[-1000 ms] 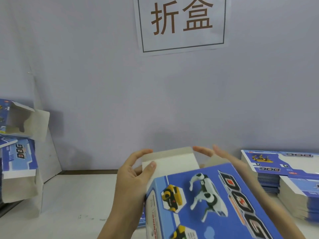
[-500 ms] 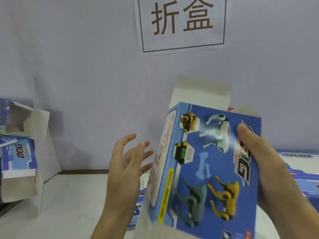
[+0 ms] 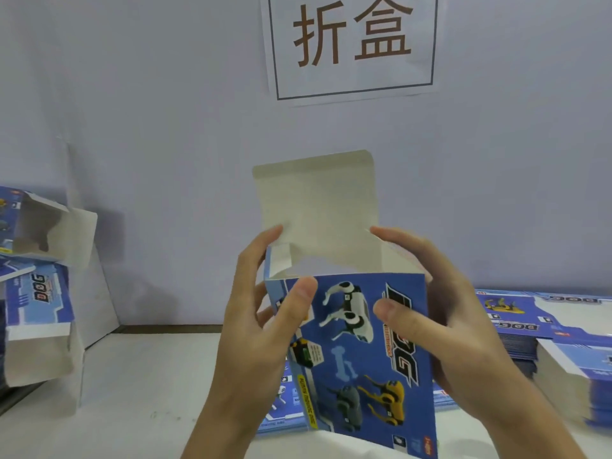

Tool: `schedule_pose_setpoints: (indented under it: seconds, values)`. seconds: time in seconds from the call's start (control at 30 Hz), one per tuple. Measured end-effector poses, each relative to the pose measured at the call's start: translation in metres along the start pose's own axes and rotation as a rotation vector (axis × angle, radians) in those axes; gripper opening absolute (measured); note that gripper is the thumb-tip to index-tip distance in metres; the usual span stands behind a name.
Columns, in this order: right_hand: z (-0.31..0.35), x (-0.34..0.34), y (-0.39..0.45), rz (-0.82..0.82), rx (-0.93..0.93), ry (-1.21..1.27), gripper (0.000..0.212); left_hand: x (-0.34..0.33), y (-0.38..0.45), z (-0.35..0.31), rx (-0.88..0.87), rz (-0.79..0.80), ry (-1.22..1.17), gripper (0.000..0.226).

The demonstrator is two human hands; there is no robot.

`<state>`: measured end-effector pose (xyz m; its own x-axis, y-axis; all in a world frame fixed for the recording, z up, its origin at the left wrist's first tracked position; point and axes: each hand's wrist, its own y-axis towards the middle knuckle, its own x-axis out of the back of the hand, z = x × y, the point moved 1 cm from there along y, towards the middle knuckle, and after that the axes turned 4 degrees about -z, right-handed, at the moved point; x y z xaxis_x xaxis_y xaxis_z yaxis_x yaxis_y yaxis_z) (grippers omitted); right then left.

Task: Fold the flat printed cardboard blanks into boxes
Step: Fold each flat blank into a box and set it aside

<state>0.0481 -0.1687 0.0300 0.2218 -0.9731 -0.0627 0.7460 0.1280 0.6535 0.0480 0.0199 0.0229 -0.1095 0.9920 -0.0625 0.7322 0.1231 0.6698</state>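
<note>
White table (image 3: 139, 385) below. Box (image 3: 364, 352) held upright at centre: left hand (image 3: 261, 329) gripping its 9 o'clock edge, right hand (image 3: 453, 329) its 3 o'clock side, fingers clasping, probably steadying for closing. Lid flap (image 3: 318, 200) upright at 12. Flat blanks (image 3: 543, 323) stacked at 3; folded boxes (image 3: 36, 293) at 9.

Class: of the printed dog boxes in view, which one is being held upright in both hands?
The centre box, top flap standing open; the boxes at left lie piled, unheld.
</note>
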Motion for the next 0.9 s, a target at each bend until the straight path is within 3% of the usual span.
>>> schedule_pose_setpoints:
  seconds: [0.17, 0.27, 0.43, 0.57, 0.77, 0.8, 0.9]
  values:
    - [0.001, -0.013, 0.000, -0.076, 0.080, -0.063, 0.048, -0.005, -0.002, -0.005, -0.008, -0.147, -0.018, 0.031]
    - [-0.005, -0.017, 0.001, -0.111, 0.074, -0.127, 0.040, -0.005, -0.003, -0.006, -0.017, -0.138, -0.040, 0.023]
    - [-0.008, -0.014, 0.000, -0.072, -0.095, -0.151, 0.032, -0.012, -0.005, 0.001, 0.008, -0.127, -0.041, 0.032]
    - [-0.005, -0.021, 0.002, -0.159, -0.148, -0.157, 0.048, -0.018, -0.004, 0.001, 0.021, -0.206, -0.004, 0.039]
    - [-0.003, -0.025, 0.007, -0.266, -0.214, -0.127, 0.009, -0.016, -0.004, 0.001, 0.066, -0.224, 0.001, 0.016]
    - [-0.002, -0.025, 0.007, -0.273, -0.230, -0.118, 0.012, -0.016, -0.005, 0.001, 0.066, -0.219, -0.011, 0.018]
    - [-0.001, -0.024, 0.006, -0.257, -0.241, -0.153, 0.048, -0.015, -0.005, 0.004, 0.083, -0.199, -0.077, 0.047]
